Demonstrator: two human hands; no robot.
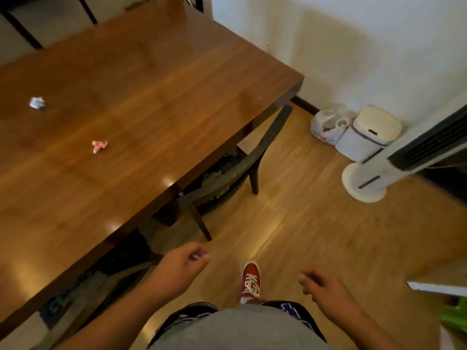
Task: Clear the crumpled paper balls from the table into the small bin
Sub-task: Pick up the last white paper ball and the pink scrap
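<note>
Two crumpled paper balls, one white [37, 103] and one pink [99, 146], lie on the brown wooden table [156, 102], well apart from the lidded small white bin [366, 133], so a carry may drop one, since the left hand [183, 265] curls around something small and pale, while the right hand [326, 286] hangs loosely curled and empty.

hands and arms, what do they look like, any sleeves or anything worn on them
Both arms are bare to the frame's bottom edge: no sleeves, gloves, watch or rings show on the left hand or right hand. Motion blur softens the fingers.
</note>
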